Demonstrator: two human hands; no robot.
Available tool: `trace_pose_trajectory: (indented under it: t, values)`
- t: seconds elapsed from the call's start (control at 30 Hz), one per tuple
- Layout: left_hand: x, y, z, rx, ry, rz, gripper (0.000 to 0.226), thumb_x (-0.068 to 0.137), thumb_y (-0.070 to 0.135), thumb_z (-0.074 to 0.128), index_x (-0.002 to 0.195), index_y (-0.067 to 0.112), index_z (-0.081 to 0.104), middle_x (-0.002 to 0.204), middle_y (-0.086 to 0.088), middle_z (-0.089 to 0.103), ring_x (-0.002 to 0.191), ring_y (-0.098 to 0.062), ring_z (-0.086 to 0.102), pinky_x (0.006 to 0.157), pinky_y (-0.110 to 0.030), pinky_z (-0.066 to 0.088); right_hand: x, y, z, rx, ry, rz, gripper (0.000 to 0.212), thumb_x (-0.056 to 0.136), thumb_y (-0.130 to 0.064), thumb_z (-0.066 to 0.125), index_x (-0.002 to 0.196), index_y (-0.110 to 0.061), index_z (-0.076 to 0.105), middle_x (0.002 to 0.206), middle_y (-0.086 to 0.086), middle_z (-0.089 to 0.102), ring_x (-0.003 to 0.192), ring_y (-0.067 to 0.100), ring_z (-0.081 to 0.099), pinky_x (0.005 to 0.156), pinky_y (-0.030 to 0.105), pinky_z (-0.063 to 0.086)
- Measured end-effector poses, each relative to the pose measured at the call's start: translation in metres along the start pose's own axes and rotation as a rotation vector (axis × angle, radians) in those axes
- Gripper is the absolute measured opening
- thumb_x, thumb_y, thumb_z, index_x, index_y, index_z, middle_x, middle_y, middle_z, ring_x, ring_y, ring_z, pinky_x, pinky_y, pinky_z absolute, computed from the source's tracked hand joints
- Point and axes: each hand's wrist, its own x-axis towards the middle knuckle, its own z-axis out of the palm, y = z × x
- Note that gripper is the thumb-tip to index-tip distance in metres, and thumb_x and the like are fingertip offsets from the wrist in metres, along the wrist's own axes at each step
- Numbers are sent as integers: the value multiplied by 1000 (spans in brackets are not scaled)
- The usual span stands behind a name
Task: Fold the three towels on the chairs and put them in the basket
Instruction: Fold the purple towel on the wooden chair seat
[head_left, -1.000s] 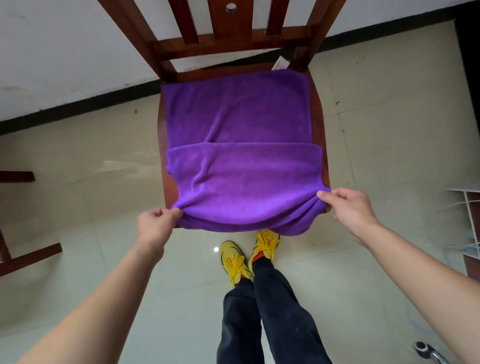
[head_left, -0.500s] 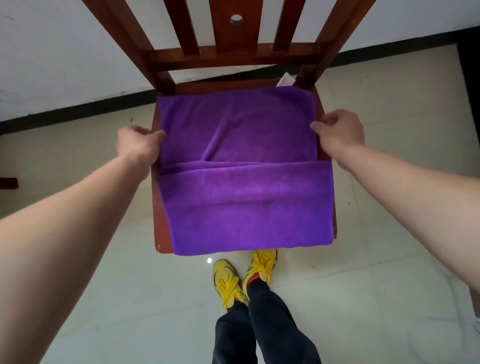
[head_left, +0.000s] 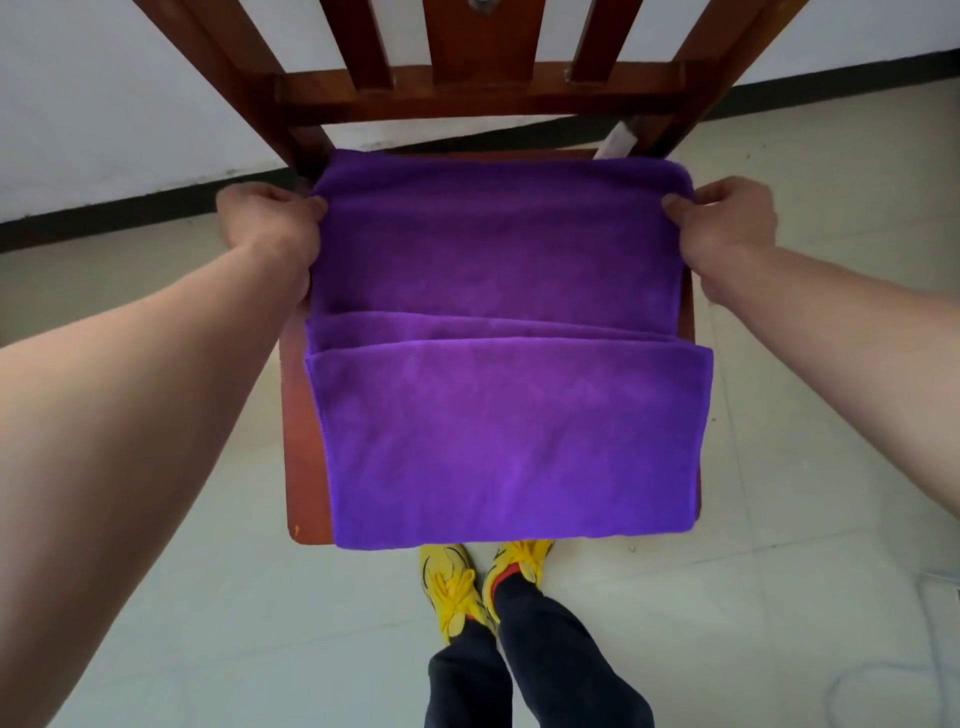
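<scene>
Starting at the left, the left hand (head_left: 270, 223) is at the back left corner of the purple towel (head_left: 498, 426), with its fingers (head_left: 307, 206) curled in a pinch on that corner. The towel lies flat on the chair seat (head_left: 304, 441) and reaches the seat's front edge. A folded flap lies over its front half. The right hand (head_left: 727, 228) pinches the back right corner the same way. Both hands are by the chair back (head_left: 467, 93), level with each other, so the held edge runs side to side between them. The rest of the towel lies from there toward the seat's front edge. I think the next move is to bring that back edge forward.
</scene>
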Motion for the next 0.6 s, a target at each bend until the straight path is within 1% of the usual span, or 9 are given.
trace_pose_trajectory:
  t: [0.1, 0.2, 0.27, 0.33, 0.4, 0.43, 0.5, 0.53, 0.6]
  values:
    - [-10, -11, -7, 81, 71, 35, 14, 82, 26, 71, 86, 22, 59, 92, 1, 65, 85, -18, 64, 78, -31, 55, -8, 7, -7, -24, -15, -37, 43, 83, -43, 69, 116, -17, 59, 100, -3, 58, 86, 14, 57, 72, 24, 45]
    - [-37, -36, -25, 146, 111, 71, 19, 82, 33, 65, 93, 19, 60, 94, -4, 66, 90, -25, 64, 84, -34, 53, -33, 32, -22, -8, 20, -6, 37, 85, -42, 63, 111, -15, 63, 96, -1, 63, 87, 17, 60, 78, 25, 44]
    - [-67, -60, -39, 189, 102, 69, 22, 85, 31, 61, 97, 13, 62, 95, -8, 67, 92, -24, 61, 86, -32, 47, -55, 68, -33, 3, 47, 80, 29, 84, -36, 55, 101, -16, 66, 99, 6, 70, 91, 25, 65, 85, 34, 51]
    - [-101, -87, -51, 212, 96, 31, 19, 85, 25, 58, 96, 11, 62, 97, -14, 68, 94, -30, 61, 87, -34, 45, -81, 105, -45, 43, 17, 239, 26, 79, -26, 46, 93, -19, 66, 95, 10, 72, 85, 29, 67, 77, 39, 54]
    - [-128, -120, -62, 220, 94, -66, 18, 85, 19, 56, 99, 8, 60, 100, -17, 66, 96, -34, 61, 88, -37, 44, -115, 134, -55, 125, -102, 435, 27, 85, -9, 43, 101, -13, 63, 95, 10, 69, 77, 25, 64, 63, 32, 48]
    - [-138, -137, -66, 222, 94, -144, 21, 84, 17, 56, 102, 7, 58, 104, -18, 65, 98, -34, 60, 89, -39, 44, -132, 146, -59, 153, -183, 513, 29, 88, -1, 42, 107, -12, 60, 96, 10, 67, 76, 22, 62, 60, 30, 45]
    - [-151, -170, -71, 188, 130, -357, 37, 81, 15, 58, 116, 7, 52, 116, -18, 59, 103, -35, 59, 93, -42, 46, -164, 161, -62, 178, -336, 603, 39, 89, 8, 41, 114, -17, 56, 100, 7, 65, 80, 17, 60, 62, 30, 48]
    - [-156, -181, -72, 114, 144, -479, 46, 79, 13, 58, 124, 8, 48, 119, -16, 57, 101, -33, 60, 92, -42, 48, -174, 166, -60, 202, -384, 625, 46, 86, 12, 40, 116, -20, 55, 102, 6, 65, 84, 17, 61, 65, 32, 51]
    - [-168, -194, -71, -95, 23, -632, 53, 79, 6, 55, 131, 10, 43, 110, -11, 55, 82, -22, 57, 78, -36, 49, -185, 174, -57, 276, -450, 655, 52, 82, 15, 46, 118, -22, 54, 102, 3, 67, 90, 17, 63, 69, 34, 53]
